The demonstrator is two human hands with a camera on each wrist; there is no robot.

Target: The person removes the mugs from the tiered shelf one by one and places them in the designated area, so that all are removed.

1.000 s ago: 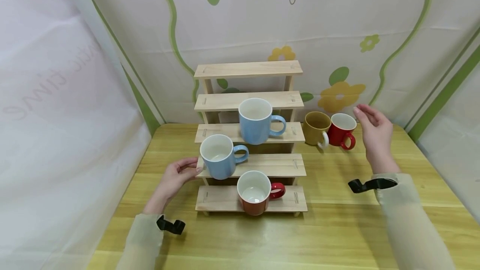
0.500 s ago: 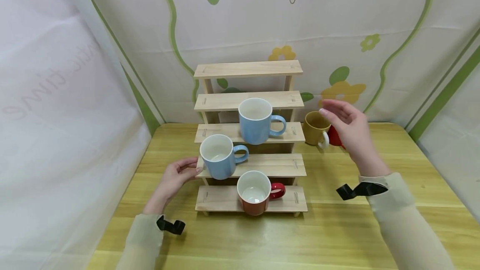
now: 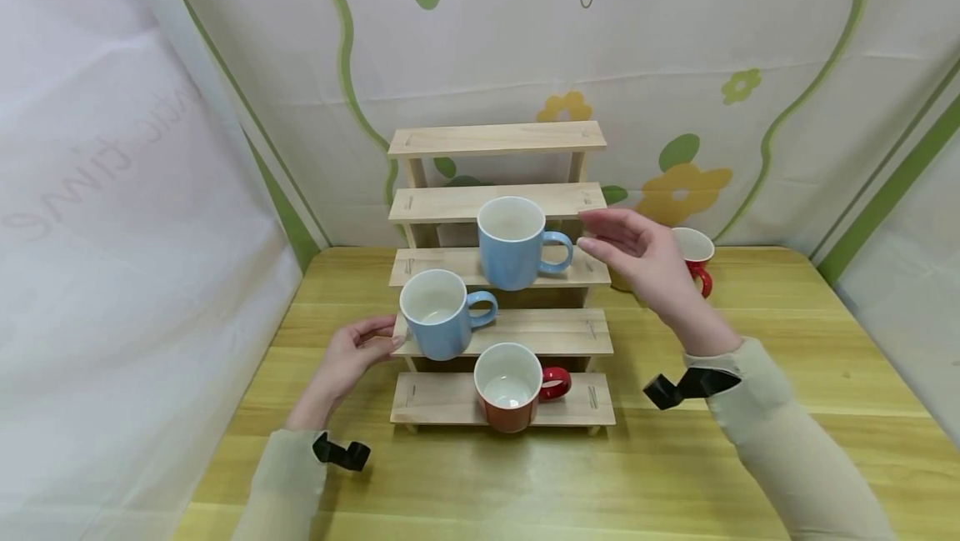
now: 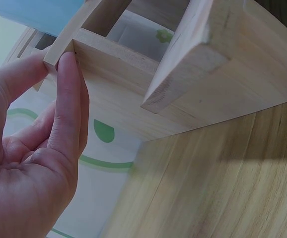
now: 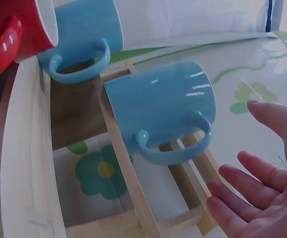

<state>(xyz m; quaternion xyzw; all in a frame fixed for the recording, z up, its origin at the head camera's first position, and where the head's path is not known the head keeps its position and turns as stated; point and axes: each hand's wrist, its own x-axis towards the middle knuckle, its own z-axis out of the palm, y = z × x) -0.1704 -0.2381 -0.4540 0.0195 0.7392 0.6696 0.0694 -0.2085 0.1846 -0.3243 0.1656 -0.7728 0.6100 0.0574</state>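
Observation:
My left hand [image 3: 345,366] pinches the left end of the second-lowest board of a wooden step rack [image 3: 540,331]; the left wrist view shows thumb and fingers on the board's edge. A light-blue mug [image 3: 438,331] stands on that board. On the middle board is another light-blue mug [image 3: 510,256], its handle pointing right. My right hand [image 3: 648,266] hovers just right of that handle, holding nothing. In the right wrist view its fingers [image 5: 248,183] are spread apart from the mug [image 5: 168,99]. A red mug [image 3: 508,408] with a white inside occupies the lowest board.
Behind my right hand stand a red mug [image 3: 701,273] and a mustard mug [image 3: 621,281], the latter almost wholly covered. The wooden table [image 3: 480,491] runs around the rack. A patterned cloth [image 3: 487,32] hangs behind, with more cloth at both sides.
My right hand has moved left, from beside the red mug at the right, past the mustard mug, to near the upper blue mug's handle. The left hand and the mugs stay put.

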